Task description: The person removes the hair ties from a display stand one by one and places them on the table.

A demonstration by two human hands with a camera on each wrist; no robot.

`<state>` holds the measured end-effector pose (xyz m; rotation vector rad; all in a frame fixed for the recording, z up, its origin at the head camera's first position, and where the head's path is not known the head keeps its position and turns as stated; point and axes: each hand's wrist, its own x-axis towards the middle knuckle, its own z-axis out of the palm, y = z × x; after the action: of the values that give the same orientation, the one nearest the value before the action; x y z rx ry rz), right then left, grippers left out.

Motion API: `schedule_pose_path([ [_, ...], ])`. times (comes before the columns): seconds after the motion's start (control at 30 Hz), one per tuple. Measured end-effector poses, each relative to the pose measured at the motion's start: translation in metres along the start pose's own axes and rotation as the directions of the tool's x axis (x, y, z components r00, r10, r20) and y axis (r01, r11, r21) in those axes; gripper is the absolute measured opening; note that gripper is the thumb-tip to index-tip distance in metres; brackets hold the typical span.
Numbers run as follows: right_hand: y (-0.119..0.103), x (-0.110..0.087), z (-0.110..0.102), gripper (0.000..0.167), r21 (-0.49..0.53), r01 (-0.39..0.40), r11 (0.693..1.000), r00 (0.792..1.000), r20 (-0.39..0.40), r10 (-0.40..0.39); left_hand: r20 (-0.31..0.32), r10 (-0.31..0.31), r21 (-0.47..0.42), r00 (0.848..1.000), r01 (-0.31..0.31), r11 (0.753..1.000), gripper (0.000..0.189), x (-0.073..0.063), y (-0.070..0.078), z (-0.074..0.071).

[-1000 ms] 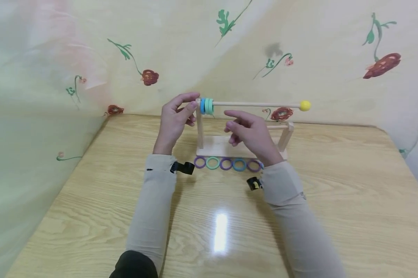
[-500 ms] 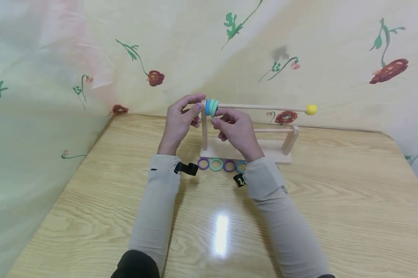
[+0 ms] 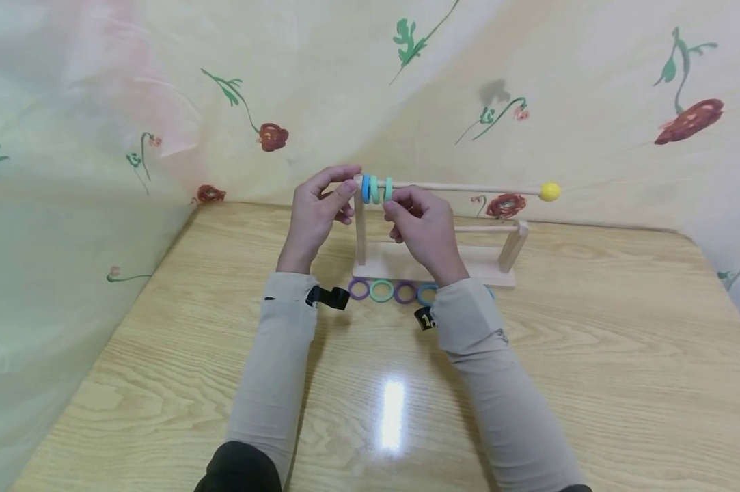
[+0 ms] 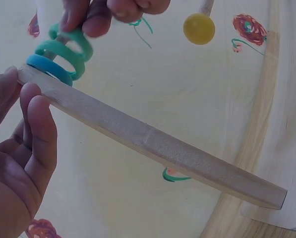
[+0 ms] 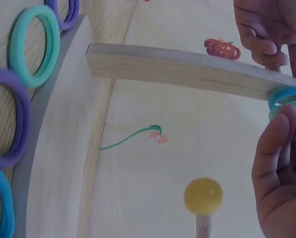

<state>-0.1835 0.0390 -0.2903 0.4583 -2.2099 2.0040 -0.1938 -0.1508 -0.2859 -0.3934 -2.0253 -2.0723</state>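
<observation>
In the head view, my left hand (image 3: 314, 215) grips the top of the left wooden post (image 3: 361, 229) of a small stand. Thumb and fingers of my right hand (image 3: 428, 225) pinch a mint-green ring (image 3: 388, 189) on the upper rod (image 3: 468, 187). Another mint-green ring (image 3: 374, 190) and a blue ring (image 3: 366, 189) hang on the same rod, close against the post. The left wrist view shows the blue ring (image 4: 49, 69) touching the post, with the green ones spaced apart beyond it. A yellow ball (image 3: 550, 192) caps the rod's free right end.
A row of purple, green and blue rings (image 3: 382, 291) lies on the table along the front of the stand's base (image 3: 483, 265); my right forearm hides part of it. A lower rod (image 3: 486, 229) runs to the right post (image 3: 514, 246). Flowered cloth (image 3: 345, 89) hangs behind.
My right hand has moved left to the rings and now pinches the outermost green ring, which has slid slightly right, away from the other green one. The left hand keeps its grip on the post.
</observation>
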Motion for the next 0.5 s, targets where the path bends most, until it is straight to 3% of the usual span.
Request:
schedule_pose_path([
  [0.2,0.004,-0.003,-0.011,0.013,-0.013,0.092,0.996,0.993,-0.076,-0.093,-0.006,-0.002,-0.021,1.000,0.001,1.000,0.027,0.001,0.001,0.001],
  [0.5,0.007,-0.009,-0.032,0.013,-0.134,0.139,0.981,0.983,-0.105,-0.153,0.002,0.026,-0.028,1.000,-0.026,0.999,0.028,0.002,0.000,0.000],
])
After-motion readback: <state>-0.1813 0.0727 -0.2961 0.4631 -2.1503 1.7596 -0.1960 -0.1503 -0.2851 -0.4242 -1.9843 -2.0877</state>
